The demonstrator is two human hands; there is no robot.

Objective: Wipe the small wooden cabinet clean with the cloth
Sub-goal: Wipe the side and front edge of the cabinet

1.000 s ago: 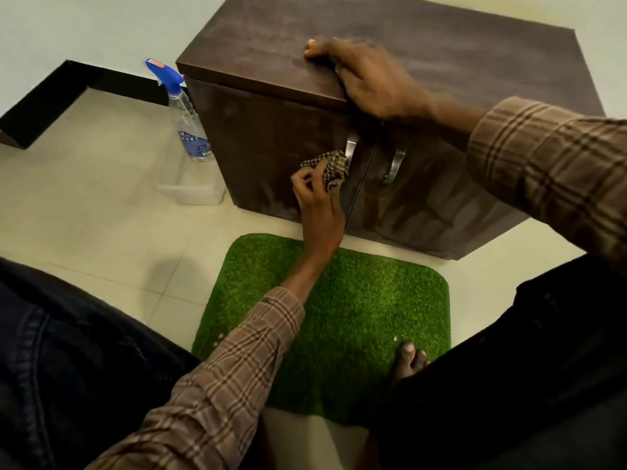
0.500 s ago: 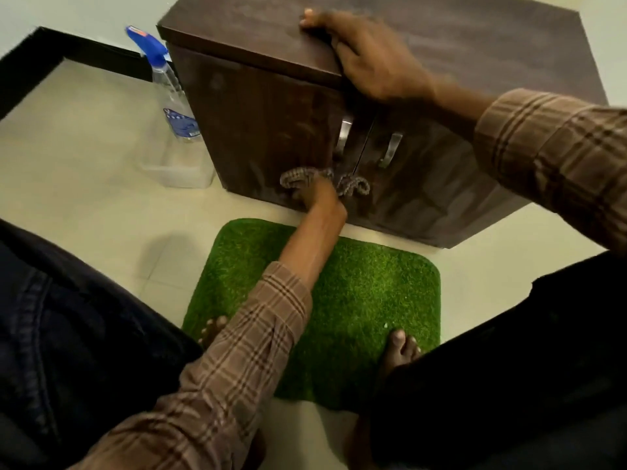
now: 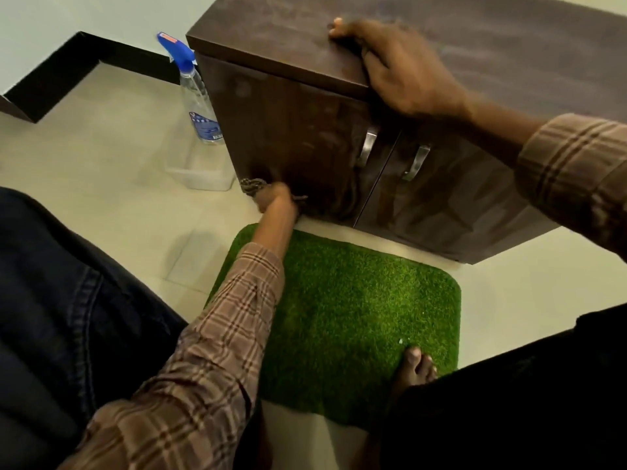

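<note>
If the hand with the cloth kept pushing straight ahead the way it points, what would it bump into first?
The left hand already presses the cloth against the cabinet's left door near its bottom corner, so it would probably meet that door straight away.

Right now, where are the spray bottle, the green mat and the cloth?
clear plastic spray bottle with blue trigger [image 3: 200, 106], head view, its clear body
fuzzy green grass mat [image 3: 356, 313], head view, its middle
checked wiping cloth [image 3: 250, 185], head view, bunched end beside the left hand [image 3: 273, 198]

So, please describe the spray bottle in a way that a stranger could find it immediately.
Find the dark wooden cabinet on the pale tiled floor. The spray bottle stands on the floor beside its left side, behind a clear plastic tub. It is the only see-through bottle, with a blue trigger head and a blue label.
</note>
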